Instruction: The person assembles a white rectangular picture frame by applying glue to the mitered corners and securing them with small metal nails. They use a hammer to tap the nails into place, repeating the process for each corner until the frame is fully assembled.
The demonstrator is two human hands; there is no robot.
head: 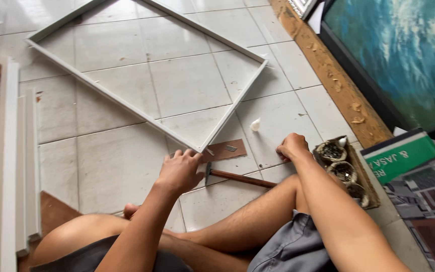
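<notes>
white frame (147, 75) corner sits under my left hand (179, 171), fingers spread flat on it. hammer (237, 177) lies just right of that hand, untouched. right hand (292, 147) curled on tile by a tray (363, 176); can't tell if it holds anything.

Left hand (179, 171) rests palm-down, fingers spread; right hand (292, 146) is curled, knuckles down.

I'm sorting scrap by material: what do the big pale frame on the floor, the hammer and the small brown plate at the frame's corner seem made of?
Large pale grey rectangular frame: probably painted wood moulding, matte and uniform. Hammer: reddish-brown wooden handle, dark dull metal head. Small brown flat plate: looks like hardboard or thin plywood, matte; it could be rusty metal. The left hand rests by it.
</notes>
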